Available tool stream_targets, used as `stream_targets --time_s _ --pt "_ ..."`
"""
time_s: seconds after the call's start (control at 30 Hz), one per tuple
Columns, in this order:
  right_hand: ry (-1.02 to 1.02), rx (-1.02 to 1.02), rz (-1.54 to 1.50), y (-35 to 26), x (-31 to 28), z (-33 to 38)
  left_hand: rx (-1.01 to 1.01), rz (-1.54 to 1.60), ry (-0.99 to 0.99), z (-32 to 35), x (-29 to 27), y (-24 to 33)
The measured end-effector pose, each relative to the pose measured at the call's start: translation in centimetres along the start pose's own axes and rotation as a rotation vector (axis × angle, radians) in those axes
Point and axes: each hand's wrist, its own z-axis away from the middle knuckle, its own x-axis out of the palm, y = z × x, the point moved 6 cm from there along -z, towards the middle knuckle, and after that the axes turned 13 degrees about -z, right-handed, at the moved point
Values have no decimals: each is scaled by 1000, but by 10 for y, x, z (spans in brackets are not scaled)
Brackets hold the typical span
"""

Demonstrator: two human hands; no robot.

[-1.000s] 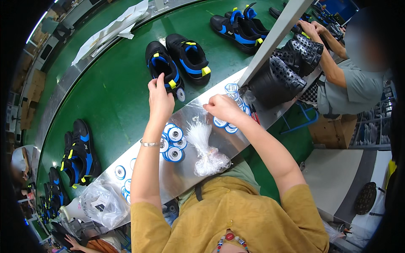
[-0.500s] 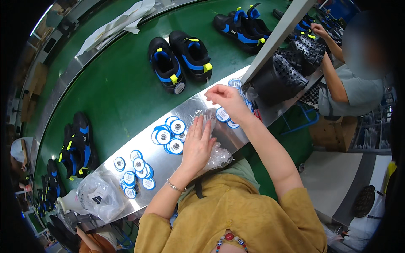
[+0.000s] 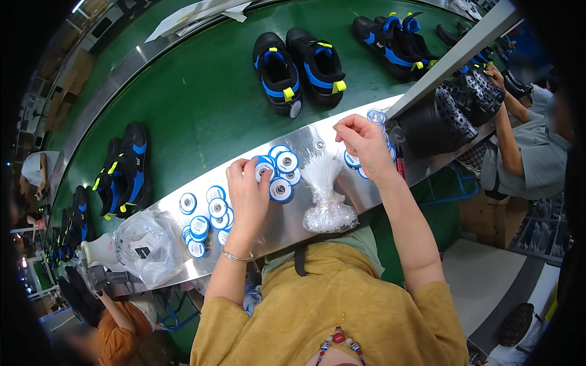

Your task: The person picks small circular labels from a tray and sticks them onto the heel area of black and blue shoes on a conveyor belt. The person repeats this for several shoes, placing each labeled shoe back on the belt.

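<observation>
My left hand is at the left edge of a pile of round blue-rimmed white tags, thumb and fingers closed on a round tag there. Over the steel ledge to the right, my right hand is held in a pinch; whatever sits between its fingertips is too small to make out. Between my hands lies a bundle of thin clear plastic strands, gathered at the middle, its lower end in crumpled clear wrap. More round tags lie partly hidden under my right hand.
Beyond the steel ledge, a black-and-blue pair of shoes stands on the green belt, one with a round tag at its heel. More shoes stand left. A clear plastic bag, a slanting post and co-workers flank the ledge.
My left hand has left the strand bundle and moved left onto the tag pile. My right hand stays pinched above the ledge. The whole view has shifted.
</observation>
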Motion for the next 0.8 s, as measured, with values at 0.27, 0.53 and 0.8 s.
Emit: stream_targets --time_s 0.27,0.53,0.8 --pt "-10 18 107 8 12 -1 -111 -10 -193 -3 14 -25" --pt "0 53 116 15 12 -2 -439 375 -433 -7 24 -53" --pt "-48 43 111 20 20 -1 -441 510 -373 -5 28 -66"
